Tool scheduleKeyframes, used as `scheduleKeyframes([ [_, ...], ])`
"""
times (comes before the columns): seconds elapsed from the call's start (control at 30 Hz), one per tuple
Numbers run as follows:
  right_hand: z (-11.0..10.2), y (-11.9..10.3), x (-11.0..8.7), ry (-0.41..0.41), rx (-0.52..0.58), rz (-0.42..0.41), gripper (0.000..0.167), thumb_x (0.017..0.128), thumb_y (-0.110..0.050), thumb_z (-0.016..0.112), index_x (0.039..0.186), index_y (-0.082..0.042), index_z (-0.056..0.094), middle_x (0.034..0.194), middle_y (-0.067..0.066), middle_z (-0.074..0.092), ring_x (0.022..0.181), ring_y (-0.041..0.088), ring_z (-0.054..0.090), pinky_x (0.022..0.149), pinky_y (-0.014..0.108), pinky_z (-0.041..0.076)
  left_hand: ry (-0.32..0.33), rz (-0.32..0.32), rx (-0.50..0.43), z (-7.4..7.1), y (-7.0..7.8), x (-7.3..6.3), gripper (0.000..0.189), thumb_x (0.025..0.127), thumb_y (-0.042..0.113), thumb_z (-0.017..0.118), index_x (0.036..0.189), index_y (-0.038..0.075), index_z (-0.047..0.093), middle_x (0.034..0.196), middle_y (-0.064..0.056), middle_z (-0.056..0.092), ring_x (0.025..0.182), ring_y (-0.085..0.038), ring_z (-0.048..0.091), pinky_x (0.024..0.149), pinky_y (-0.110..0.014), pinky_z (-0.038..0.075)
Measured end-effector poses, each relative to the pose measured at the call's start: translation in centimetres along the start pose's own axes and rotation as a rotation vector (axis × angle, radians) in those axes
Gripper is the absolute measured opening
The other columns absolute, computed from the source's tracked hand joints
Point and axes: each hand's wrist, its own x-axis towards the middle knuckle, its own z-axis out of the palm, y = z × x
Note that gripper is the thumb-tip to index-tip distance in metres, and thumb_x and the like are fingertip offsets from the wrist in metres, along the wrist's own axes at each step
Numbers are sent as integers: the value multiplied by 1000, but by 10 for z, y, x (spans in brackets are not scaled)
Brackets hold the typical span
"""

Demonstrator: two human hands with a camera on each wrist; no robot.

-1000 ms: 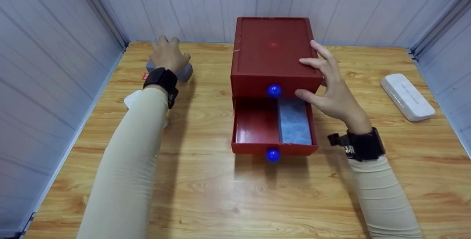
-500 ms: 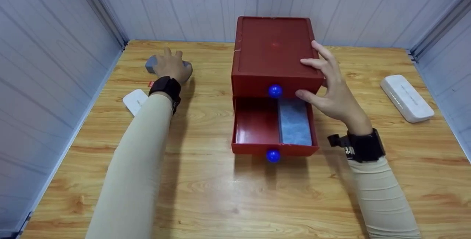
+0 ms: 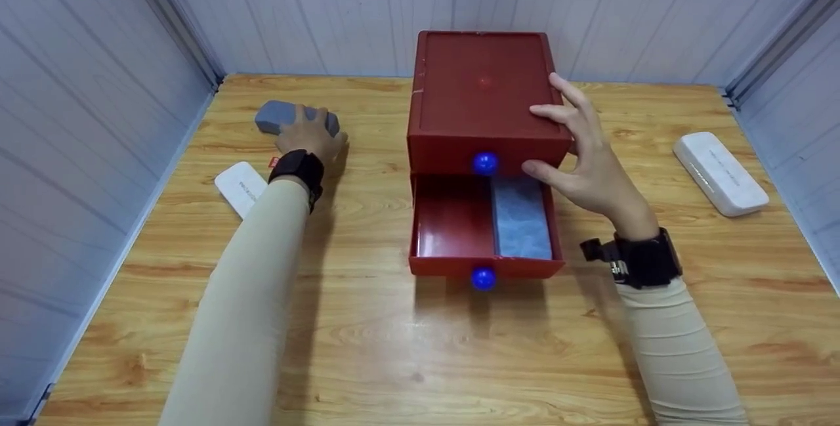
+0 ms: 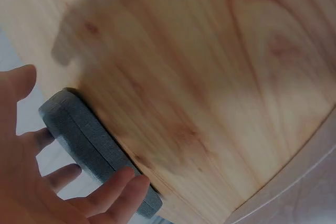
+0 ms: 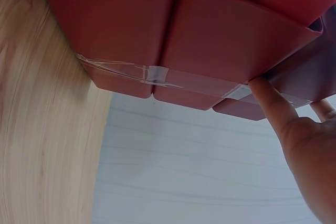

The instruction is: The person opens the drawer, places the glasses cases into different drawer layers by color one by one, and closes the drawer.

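At the back left of the table, my left hand (image 3: 310, 137) reaches over the near side of a grey eyeglass case (image 3: 275, 115). Its fingers overlap the grey case (image 4: 86, 137) in the left wrist view, while the thumb stands apart from it. My right hand (image 3: 590, 163) rests against the front right corner of a red drawer unit (image 3: 485, 98). Two fingers lie at its top right edge and the thumb touches the front. Below, a drawer (image 3: 453, 229) with a blue knob is pulled out. A grey-blue box (image 3: 522, 222) lies along its right side.
A white case (image 3: 239, 186) lies by the left forearm, partly covered by it. Another white case (image 3: 720, 173) lies at the far right. Pale panel walls (image 3: 367, 12) enclose the back and both sides. Clear tape (image 5: 173, 78) runs along the drawer unit's side.
My left hand has drawn back toward me, showing more of the grey eyeglass case and the white case by the forearm. The right hand keeps its place on the drawer unit.
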Motion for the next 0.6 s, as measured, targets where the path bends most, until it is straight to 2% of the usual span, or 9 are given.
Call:
scheduleKeyframes([
  [0.23,-2,-1,2,11,-20,-13,71,84,8,85,148,-4,56,175,8,17,148,26,41,96,21,56,53,27,-113,1,-5,-1,70,109,51,49,166,16,32,172,-28,10,129,-66,47,99,-70,50],
  [0.43,-1,0,2,13,-37,-10,71,84,9,85,147,-3,56,175,10,17,150,27,39,97,20,55,128,26,-131,7,-13,-1,52,110,44,51,149,11,44,164,-33,22,118,-63,55,89,-67,55],
  [0.6,-1,-1,1,12,-49,-6,71,83,11,84,147,-1,55,175,13,17,150,28,38,97,19,55,147,24,-155,11,-19,0,39,112,28,50,145,9,45,166,-33,21,129,-66,47,91,-69,54],
])
